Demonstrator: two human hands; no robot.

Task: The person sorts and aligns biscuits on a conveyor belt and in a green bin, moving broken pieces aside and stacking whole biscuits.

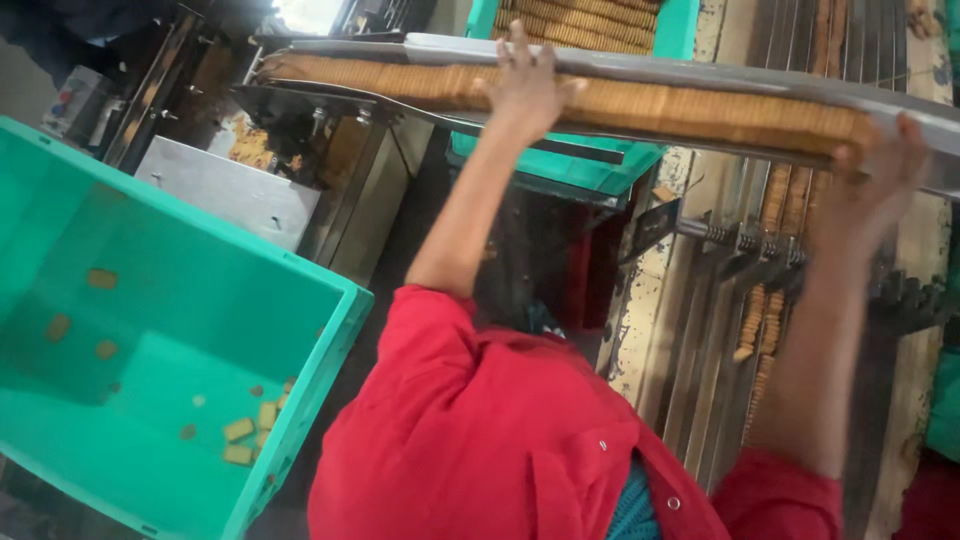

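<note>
Two hands: pressed inward on the ends of one long row of biscuits [640, 100] resting in a metal tray [700, 72].
Left hand [527, 85]: fingers spread, palm flat against the row partway along, no pinch.
Right hand [868, 175]: cupped against the row's right end, fingers closed round the end biscuits as far as shows.
Row position: between the two hands, touching both palms, stretching on past the left hand toward the tray's far-left end.
Handling, as a judgement: light, brittle, loose thin pieces on edge; held only by end pressure; likely to buckle or spill if squeezed unevenly.
Best hold, as a judgement: flat palms square on the end faces, tray beneath taking the weight.
Below the tray, left: green crate [330, 330] with a few stray biscuits on its floor.
Below the tray, right: metal guide channels [720, 330] carrying more biscuits.
Above the tray: second green crate [680, 25] stacked with biscuits.
Nearest the camera: red sleeves.
</note>
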